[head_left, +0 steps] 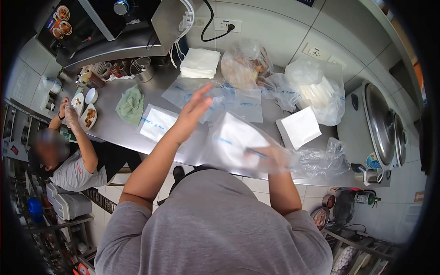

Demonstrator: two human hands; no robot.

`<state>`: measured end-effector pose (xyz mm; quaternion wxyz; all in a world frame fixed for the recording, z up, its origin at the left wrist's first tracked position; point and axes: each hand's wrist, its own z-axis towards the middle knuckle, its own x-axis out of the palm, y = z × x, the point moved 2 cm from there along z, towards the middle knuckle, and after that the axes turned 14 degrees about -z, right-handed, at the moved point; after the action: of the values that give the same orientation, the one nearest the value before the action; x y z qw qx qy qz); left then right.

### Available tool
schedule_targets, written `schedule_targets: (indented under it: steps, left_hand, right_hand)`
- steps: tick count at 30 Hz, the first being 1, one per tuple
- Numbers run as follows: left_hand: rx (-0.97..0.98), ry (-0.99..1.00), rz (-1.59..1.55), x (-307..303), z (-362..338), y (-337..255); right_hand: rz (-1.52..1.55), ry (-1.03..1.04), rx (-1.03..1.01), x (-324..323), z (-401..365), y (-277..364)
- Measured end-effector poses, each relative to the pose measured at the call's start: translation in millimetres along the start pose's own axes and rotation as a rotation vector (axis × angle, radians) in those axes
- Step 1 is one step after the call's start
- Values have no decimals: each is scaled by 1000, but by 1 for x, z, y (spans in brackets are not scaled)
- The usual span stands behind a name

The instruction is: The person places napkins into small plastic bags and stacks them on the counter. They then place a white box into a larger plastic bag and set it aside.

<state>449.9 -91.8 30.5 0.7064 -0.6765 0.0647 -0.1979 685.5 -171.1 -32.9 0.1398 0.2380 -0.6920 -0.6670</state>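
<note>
My left hand (195, 111) is raised over the counter, its fingers stretched out and apart, holding nothing. My right hand (270, 158) shows through the film of a clear plastic bag (283, 155), which it grips near the counter's front edge. Inside the bag is a white stack of folded paper (238, 140), blurred by motion. Left of it lies another bagged white stack (158, 123) with blue print. Flat clear bags with blue print (250, 107) are spread behind my hands. A loose white stack (301, 128) lies to the right.
Along the wall are a tall white stack (200, 63), a bag with brown contents (245, 64) and a bag of white stacks (316, 91). Crumpled plastic (323, 160) lies front right. A green cloth (129, 105) is at left, near a co-worker (78, 167) handling small dishes.
</note>
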Motion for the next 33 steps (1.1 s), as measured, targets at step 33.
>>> schedule_targets:
  steps: [33]
  left_hand:
    - [-500, -304, -247, -187, -46, 60]
  right_hand:
    - [-3, -176, 265, 56, 62, -43]
